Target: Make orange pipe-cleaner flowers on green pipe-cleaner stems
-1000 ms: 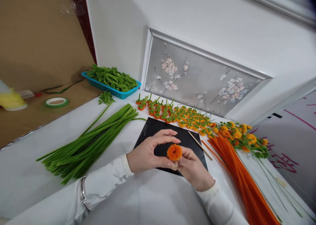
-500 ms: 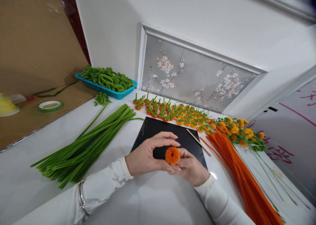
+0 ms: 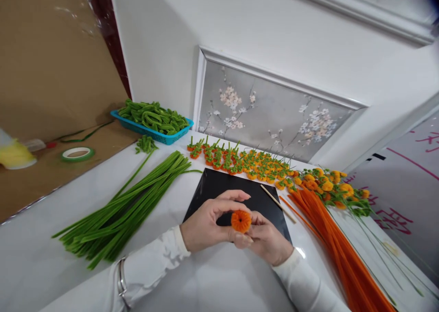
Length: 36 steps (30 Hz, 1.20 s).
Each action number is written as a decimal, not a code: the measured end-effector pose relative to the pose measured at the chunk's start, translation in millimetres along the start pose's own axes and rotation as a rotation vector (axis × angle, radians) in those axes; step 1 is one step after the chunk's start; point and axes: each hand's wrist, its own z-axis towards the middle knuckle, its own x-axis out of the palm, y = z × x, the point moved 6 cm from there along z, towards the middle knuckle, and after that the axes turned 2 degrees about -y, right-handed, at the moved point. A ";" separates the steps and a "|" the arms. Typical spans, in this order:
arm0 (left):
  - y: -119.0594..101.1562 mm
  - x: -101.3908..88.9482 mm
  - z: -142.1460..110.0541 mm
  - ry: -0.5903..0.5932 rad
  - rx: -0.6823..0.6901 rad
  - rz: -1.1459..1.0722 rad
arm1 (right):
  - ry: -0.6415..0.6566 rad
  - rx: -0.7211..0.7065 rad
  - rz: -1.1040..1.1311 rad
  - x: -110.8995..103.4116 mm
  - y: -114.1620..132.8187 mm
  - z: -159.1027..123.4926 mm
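Observation:
An orange fuzzy pipe-cleaner flower head (image 3: 241,221), round with a small dark hole in its middle, is held between both hands over the near part of a black board (image 3: 226,179). My left hand (image 3: 212,220) pinches it from the left and below, index finger curled over its top edge. From the right, my right hand (image 3: 270,239) grips it with thumb and fingers; part of those fingertips is hidden behind the flower. A thin wooden stick (image 3: 277,203) lies along the board's right edge.
Green pipe cleaners (image 3: 126,207) lie left, orange ones (image 3: 336,243) right. Behind stand rows of small flower heads (image 3: 240,161) and a bunch of stemmed flowers (image 3: 325,184). A blue basket (image 3: 168,138) holds green loops. Green tape (image 3: 77,154) lies on cardboard at far left.
The camera view has shifted, so the scene sits slightly lower. My left index finger has closed down onto the flower's top; both hands still hold it.

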 end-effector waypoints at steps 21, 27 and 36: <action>47.1 -29.0 3.0 -0.434 -0.319 -0.026 | -0.174 -0.593 -1.881 41.6 98.0 177.3; 41.9 -38.5 -3.2 -0.411 -0.222 0.103 | -0.097 -0.641 -2.143 44.3 73.6 214.3; 39.6 -35.4 -2.6 -0.382 -0.198 0.113 | -0.195 -0.726 -2.207 31.1 64.3 213.2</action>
